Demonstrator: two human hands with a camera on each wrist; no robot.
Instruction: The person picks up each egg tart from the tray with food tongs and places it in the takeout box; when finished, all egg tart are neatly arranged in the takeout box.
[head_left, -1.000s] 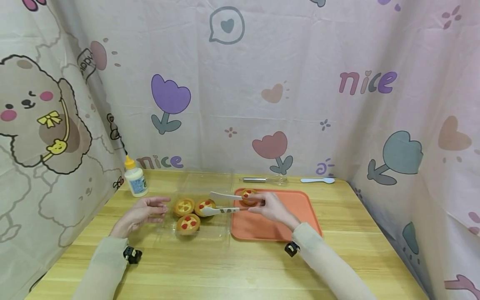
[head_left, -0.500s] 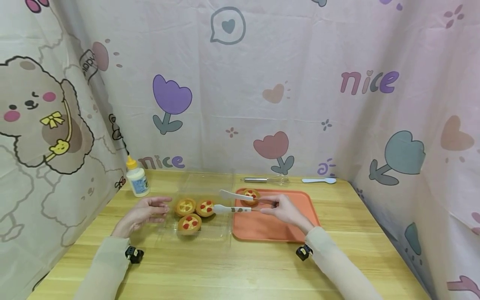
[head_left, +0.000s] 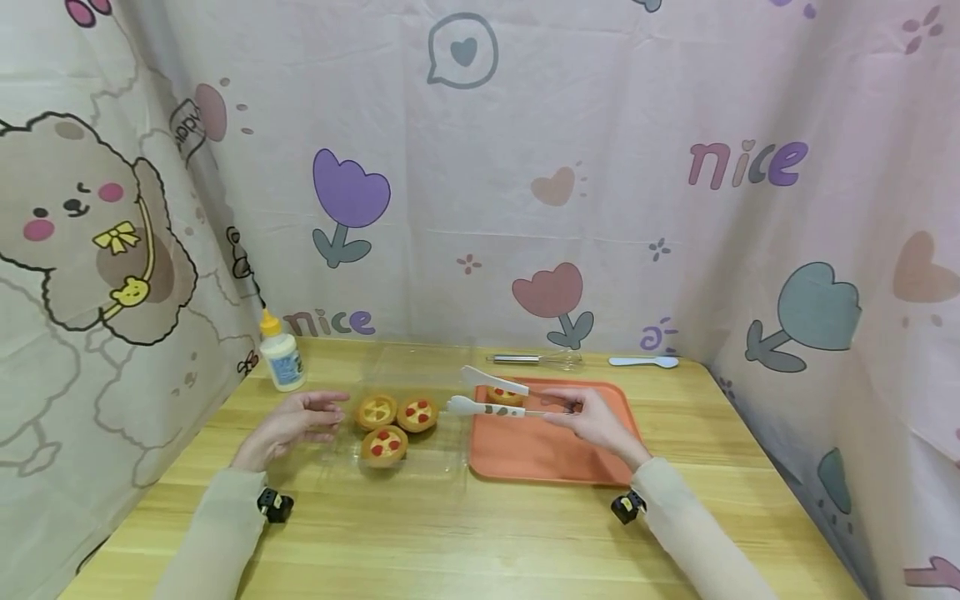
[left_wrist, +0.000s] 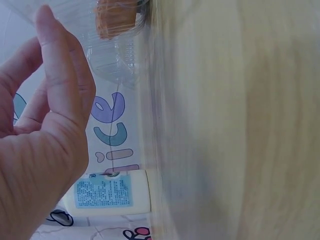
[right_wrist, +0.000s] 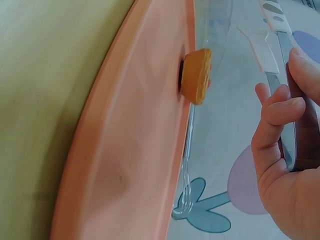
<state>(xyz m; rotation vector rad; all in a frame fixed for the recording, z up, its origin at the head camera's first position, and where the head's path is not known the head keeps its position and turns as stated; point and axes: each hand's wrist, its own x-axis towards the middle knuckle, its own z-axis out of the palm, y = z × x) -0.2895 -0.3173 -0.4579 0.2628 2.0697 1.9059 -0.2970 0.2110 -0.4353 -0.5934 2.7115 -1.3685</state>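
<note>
My right hand [head_left: 596,421] grips a pair of tongs [head_left: 504,410] with white tips and metal arms. The tips point left, spread apart with nothing between them, over the left part of an orange tray [head_left: 540,454]. One small tart [right_wrist: 196,77] with red topping sits on that tray, partly covered by the tongs in the head view. Left of it, a clear plastic container [head_left: 438,462] holds a yellow-topped tart [head_left: 377,411] and two red-dotted tarts [head_left: 385,448]. My left hand [head_left: 300,421] holds nothing, its fingers loosely bent at the container's left side.
A white bottle with a yellow cap [head_left: 283,358] stands at the back left. Along the back edge lie a whisk [head_left: 517,359] and a pale spoon [head_left: 643,362]. A printed curtain [head_left: 465,208] hangs behind and beside the wooden table [head_left: 450,550].
My right hand has drawn the tongs to the right, away from the tarts in the container and over the tray. My left hand stays by the container.
</note>
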